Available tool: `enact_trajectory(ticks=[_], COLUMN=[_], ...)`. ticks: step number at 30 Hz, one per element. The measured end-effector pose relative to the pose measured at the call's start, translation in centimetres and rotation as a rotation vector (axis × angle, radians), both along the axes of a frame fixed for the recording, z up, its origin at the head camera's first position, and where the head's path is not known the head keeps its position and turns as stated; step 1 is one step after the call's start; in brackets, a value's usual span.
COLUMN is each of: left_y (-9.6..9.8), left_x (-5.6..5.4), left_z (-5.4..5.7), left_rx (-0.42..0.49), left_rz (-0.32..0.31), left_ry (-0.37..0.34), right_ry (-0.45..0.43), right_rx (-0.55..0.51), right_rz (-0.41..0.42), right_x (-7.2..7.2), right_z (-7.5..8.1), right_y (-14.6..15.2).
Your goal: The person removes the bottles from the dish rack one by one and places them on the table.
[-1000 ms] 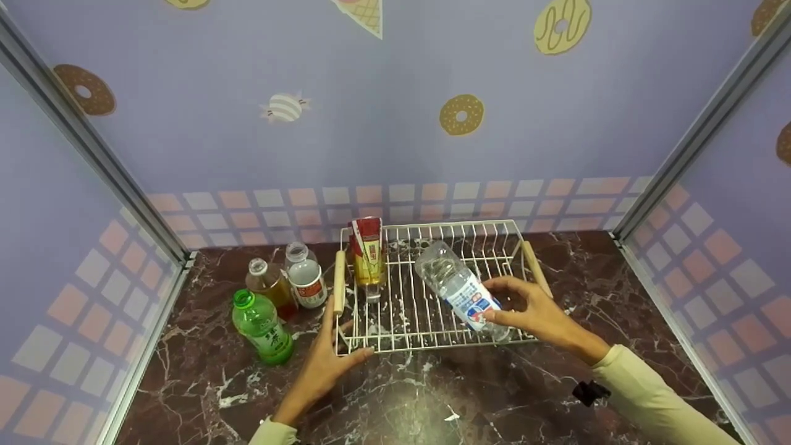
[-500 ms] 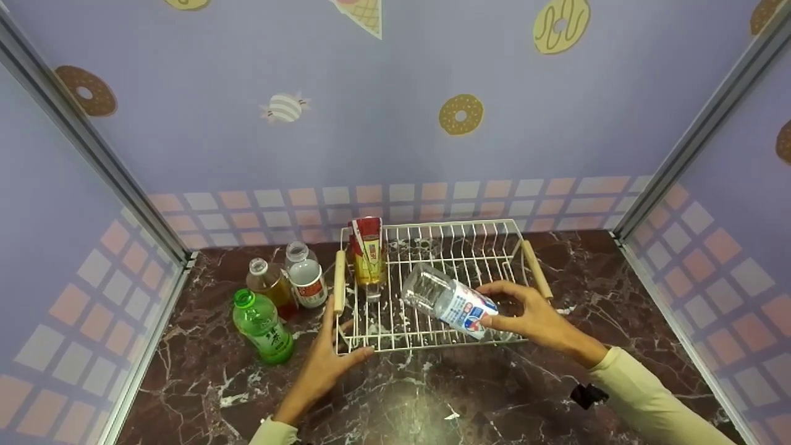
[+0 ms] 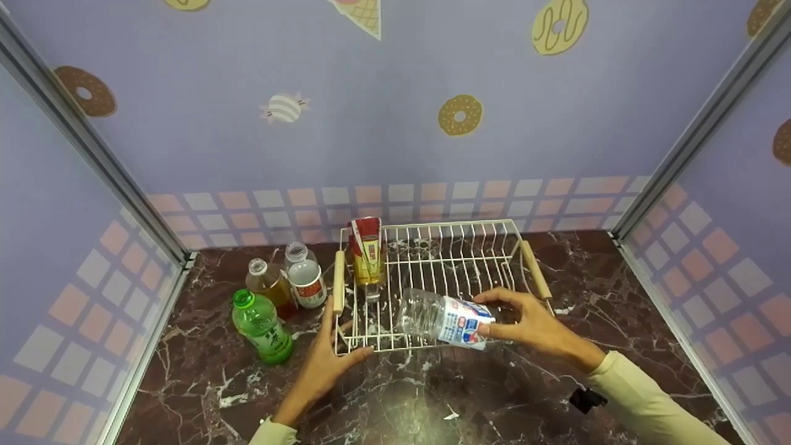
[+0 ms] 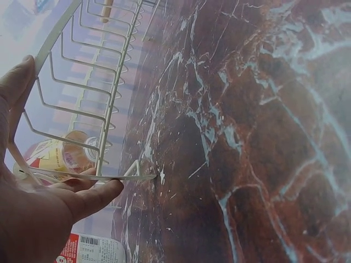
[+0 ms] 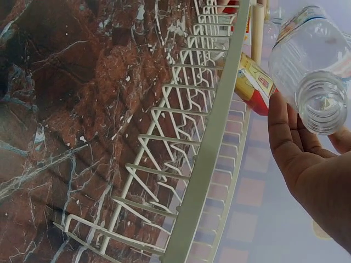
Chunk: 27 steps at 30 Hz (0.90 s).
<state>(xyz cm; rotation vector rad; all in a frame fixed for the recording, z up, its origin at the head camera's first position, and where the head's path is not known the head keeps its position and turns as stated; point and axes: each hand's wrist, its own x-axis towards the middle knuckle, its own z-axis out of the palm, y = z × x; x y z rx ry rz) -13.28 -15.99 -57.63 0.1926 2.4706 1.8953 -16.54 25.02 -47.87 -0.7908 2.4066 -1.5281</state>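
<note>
A person's right hand (image 3: 528, 322) grasped a clear plastic bottle with a blue-and-white label (image 3: 445, 318), held nearly level over the front of a cream wire rack with wooden handles (image 5: 211, 137), while the left hand (image 3: 324, 358) gripped the rack's near left corner. A red-and-yellow-labelled bottle (image 3: 368, 256) lay in the rack's left end; a translucent green bottle (image 3: 264, 327) stood left of the rack.

Three bottles (image 3: 281, 298) stand at nine o'clock of the rack (image 3: 457, 272); another bottle (image 3: 369, 266) sits inside at ten; the held bottle (image 3: 444, 319) is over six; the wall (image 3: 371, 123) at twelve.
</note>
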Motion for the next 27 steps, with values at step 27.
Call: enact_trajectory(ticks=[27], left_y=[-1.1], left_x=[1.5], left_z=[2.1], left_rx=[-0.197], left_rz=[0.082], left_ry=[0.228], right_ry=[-0.073], right_rx=[0.015], right_rz=[0.041], right_x=[1.5], right_z=[-0.1], right_y=[-0.4])
